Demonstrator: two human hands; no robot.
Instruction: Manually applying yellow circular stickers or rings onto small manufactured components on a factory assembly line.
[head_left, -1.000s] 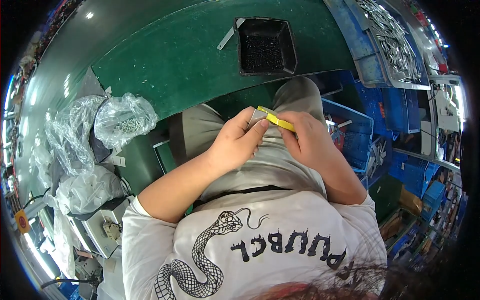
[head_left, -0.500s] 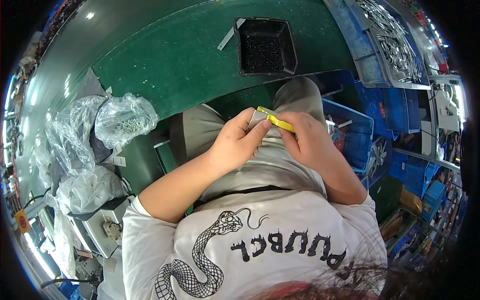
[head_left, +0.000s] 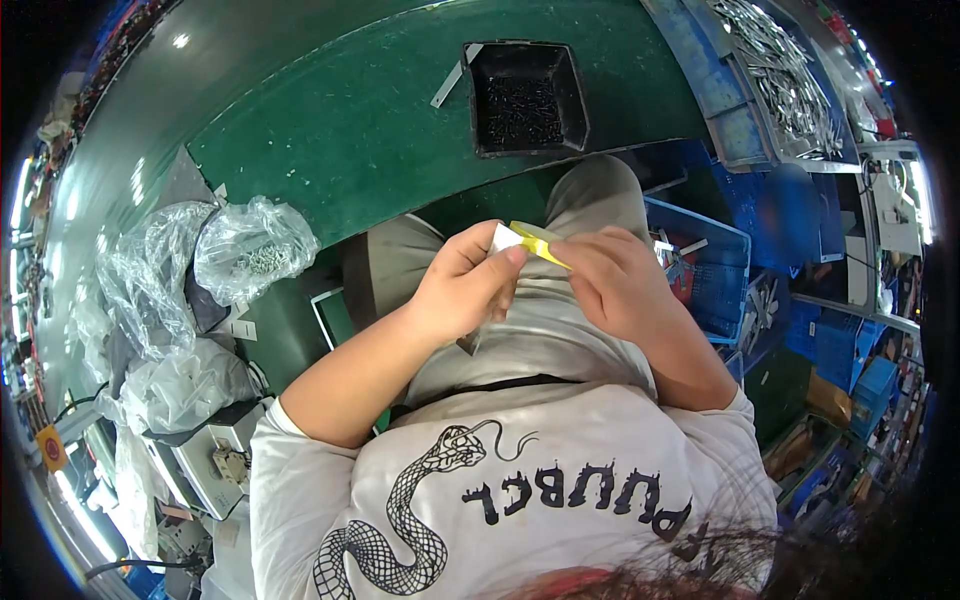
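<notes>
Gripping a bright piece [head_left: 505,238] in closed left fingers [head_left: 488,271]. Pinching a yellow strip [head_left: 543,248] in right fingers [head_left: 592,259], before the desk's [head_left: 380,130] near edge.

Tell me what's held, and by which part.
Left hand: flat silvery metal piece, near its upper end. Right hand: slim yellow piece, by its right end.

The bin [head_left: 574,105] stands on the bench [head_left: 350,130] ahead of the lap [head_left: 530,350], a strip [head_left: 446,86] just to its left. Far left lies a bag [head_left: 228,228] (small fittings [head_left: 264,260] inside). To the bin's right, a tub [head_left: 738,128] holds parts [head_left: 785,75]; nearer, a crate [head_left: 737,295] sits right of the right hand [head_left: 622,285]. Over the lap, the left hand [head_left: 465,285] holds a plate [head_left: 506,238], the right a band [head_left: 541,248].
</notes>
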